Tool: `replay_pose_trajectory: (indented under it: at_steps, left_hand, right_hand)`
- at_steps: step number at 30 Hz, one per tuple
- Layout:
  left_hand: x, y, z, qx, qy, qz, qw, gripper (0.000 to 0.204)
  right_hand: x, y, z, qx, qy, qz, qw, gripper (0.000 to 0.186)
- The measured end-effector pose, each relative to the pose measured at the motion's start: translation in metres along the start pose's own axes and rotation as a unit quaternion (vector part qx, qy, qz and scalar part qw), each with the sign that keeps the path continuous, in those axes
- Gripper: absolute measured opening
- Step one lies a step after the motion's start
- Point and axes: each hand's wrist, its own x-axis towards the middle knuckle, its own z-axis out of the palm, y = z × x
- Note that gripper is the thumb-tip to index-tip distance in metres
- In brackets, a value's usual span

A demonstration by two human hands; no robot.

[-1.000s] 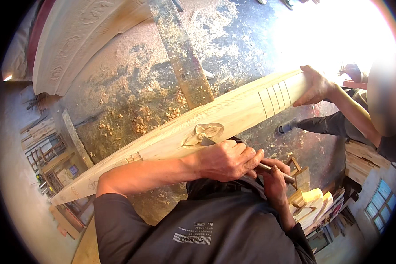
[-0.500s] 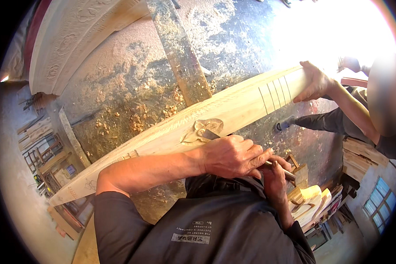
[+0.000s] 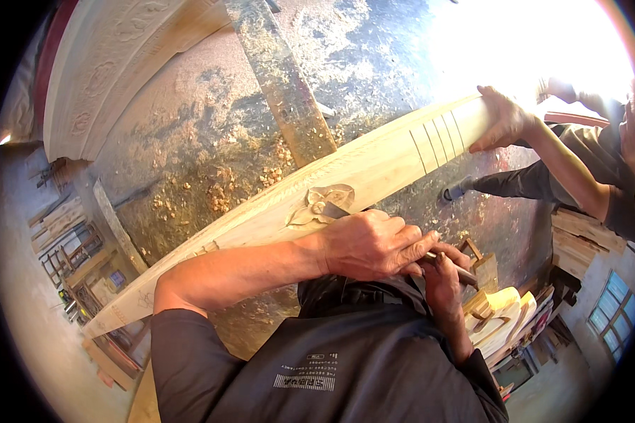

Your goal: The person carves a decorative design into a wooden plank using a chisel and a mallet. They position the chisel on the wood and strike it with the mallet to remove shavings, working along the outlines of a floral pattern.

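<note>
A long pale wooden beam [image 3: 381, 166] slants across in front of me, its far right end raised. On its face is a carved flower with leaves [image 3: 323, 199]. My left hand [image 3: 375, 243] wraps round the shaft of a carving chisel [image 3: 334, 210], whose flat metal blade rests on the flower's lower right part. Behind it my right hand [image 3: 444, 282] grips the chisel's handle, the butt poking out past the fingers. Several dark lines cross the beam farther right.
A co-worker's hand [image 3: 504, 118] holds the beam's far right end. A plank [image 3: 283, 88] runs away beyond the beam, over a floor strewn with wood shavings [image 3: 222, 189]. Carved panels [image 3: 123, 67] stand far left. Cut wooden pieces [image 3: 504, 310] are stacked beside my right arm.
The view has shifted slightly. Both hands keep their hold on the chisel, and its blade stays at the carved flower. The co-worker's head has moved to the right.
</note>
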Motion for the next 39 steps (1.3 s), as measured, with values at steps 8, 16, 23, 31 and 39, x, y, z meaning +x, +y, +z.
replay_pose_trajectory:
  at_steps: [8,16,23,31,39]
  left_hand:
    - [0.001,0.0,0.0,0.023,0.001,-0.004,1.0,0.062]
    - [-0.003,-0.001,0.001,0.031,0.005,-0.013,0.999,0.056]
    - [-0.002,-0.001,0.003,0.016,0.015,0.01,1.0,0.059]
    - [-0.001,-0.001,0.001,0.027,0.033,0.004,0.999,0.058]
    - [-0.002,0.0,-0.003,0.014,0.049,0.005,0.999,0.058]
  right_hand:
    - [0.003,0.005,0.003,0.0,0.029,-0.02,0.999,0.037]
    - [0.009,0.005,0.007,0.027,-0.003,-0.028,0.999,0.035]
    - [-0.003,0.01,-0.003,-0.023,0.031,-0.061,0.997,0.032]
    - [0.008,-0.005,0.005,-0.111,0.023,-0.073,0.991,0.03]
    - [0.007,-0.017,0.014,-0.234,0.032,-0.107,0.966,0.035]
